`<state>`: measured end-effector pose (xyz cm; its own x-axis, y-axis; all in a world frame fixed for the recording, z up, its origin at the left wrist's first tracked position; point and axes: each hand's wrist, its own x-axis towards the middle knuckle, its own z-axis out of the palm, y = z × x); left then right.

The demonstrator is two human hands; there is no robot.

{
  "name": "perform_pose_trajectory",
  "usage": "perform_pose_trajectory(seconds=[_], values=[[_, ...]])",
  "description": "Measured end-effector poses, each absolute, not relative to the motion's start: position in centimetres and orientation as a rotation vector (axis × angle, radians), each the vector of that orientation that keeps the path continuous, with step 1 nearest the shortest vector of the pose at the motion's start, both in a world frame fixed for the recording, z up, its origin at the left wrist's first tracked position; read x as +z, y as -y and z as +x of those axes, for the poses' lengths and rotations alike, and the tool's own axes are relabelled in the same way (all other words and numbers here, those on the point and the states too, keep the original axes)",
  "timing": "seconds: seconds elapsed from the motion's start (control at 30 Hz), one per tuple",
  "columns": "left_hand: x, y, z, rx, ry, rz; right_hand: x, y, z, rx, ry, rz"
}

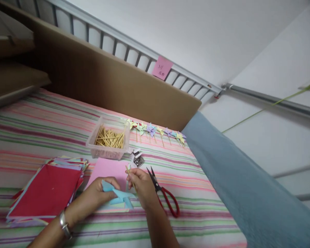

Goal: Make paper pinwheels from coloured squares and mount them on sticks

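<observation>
In my left hand (103,191) is a light blue paper pinwheel (120,195), its folded blades spread toward the right. My right hand (141,184) pinches a thin wooden stick (131,175) just beside the pinwheel. Whether the stick touches the paper I cannot tell. Beneath both hands lies a pink paper sheet (108,168), with other pale sheets under the pinwheel. Red-handled scissors (164,193) rest to the right of my right wrist, blades pointing away. A small open box of metal pins (137,158) sits just beyond my right hand.
A clear plastic box (108,151) full of wooden sticks (111,137) stands behind the pink sheet. At left is a stack of coloured paper (48,189), red on top. Several finished pinwheels (151,129) line the table's back edge, before a cardboard panel (113,79).
</observation>
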<state>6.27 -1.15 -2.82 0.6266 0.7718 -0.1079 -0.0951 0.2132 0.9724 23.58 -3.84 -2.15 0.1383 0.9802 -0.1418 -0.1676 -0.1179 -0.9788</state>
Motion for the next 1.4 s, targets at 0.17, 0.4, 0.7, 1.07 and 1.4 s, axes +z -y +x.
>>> perform_pose_trajectory(seconds=[0.17,0.4,0.7,1.07,1.4], values=[[-2.5,0.7,6.0,0.757,-0.734,1.335,-2.0,3.8,23.1,1.329,0.898,-1.259],[-2.6,0.5,5.5,0.862,-0.741,1.428,-1.4,4.0,22.5,1.329,0.894,-1.246],[-2.3,0.5,5.5,0.940,-0.629,1.424,-1.8,4.0,22.4,1.381,0.837,-1.256],[-2.7,0.5,5.2,1.070,-0.663,1.584,-1.5,4.0,22.3,1.401,0.860,-1.217],[-2.7,0.5,5.0,1.125,-0.723,1.669,-1.8,3.9,22.3,1.359,0.887,-1.240]])
